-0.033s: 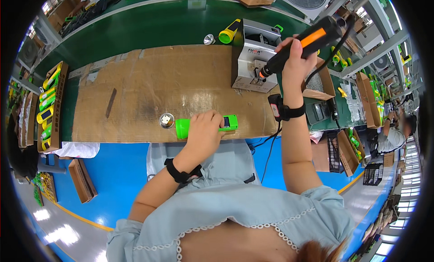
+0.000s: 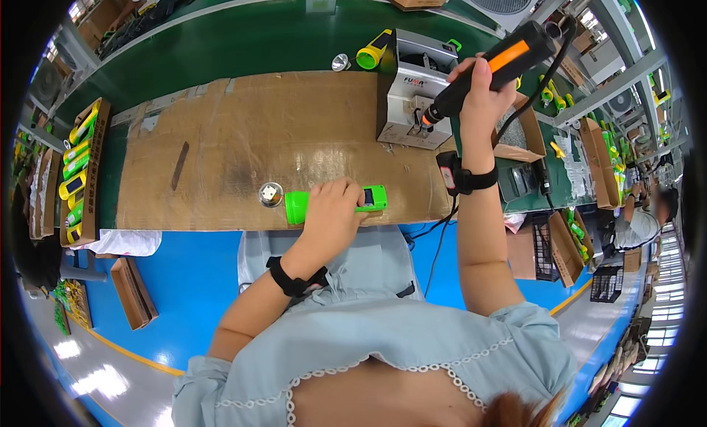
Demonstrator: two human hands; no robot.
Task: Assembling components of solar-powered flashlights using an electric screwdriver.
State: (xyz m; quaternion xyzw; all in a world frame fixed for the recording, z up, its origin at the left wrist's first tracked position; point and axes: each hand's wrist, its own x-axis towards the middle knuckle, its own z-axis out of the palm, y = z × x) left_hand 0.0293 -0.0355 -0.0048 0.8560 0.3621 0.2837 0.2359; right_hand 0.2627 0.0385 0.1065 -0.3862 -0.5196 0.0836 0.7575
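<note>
My left hand (image 2: 333, 213) is wrapped over a green flashlight body (image 2: 297, 207), which lies on the cardboard near the table's front edge. Part of the body is hidden under my fingers. Just left of its wide end sits a round clear reflector (image 2: 270, 195) with a pale piece in the middle. My right hand (image 2: 484, 106) grips a black electric screwdriver (image 2: 501, 64) with an orange stripe. Its tip points down at the front of a grey metal box-shaped machine (image 2: 398, 88), and whether it touches cannot be told.
Behind the machine's left side are a yellow-green flashlight (image 2: 374, 51) and another reflector (image 2: 340, 62). A box of flashlights (image 2: 92, 176) stands far left. Right of the machine is a carton of small parts (image 2: 521, 132). The screwdriver's cable (image 2: 536, 95) loops by my right wrist.
</note>
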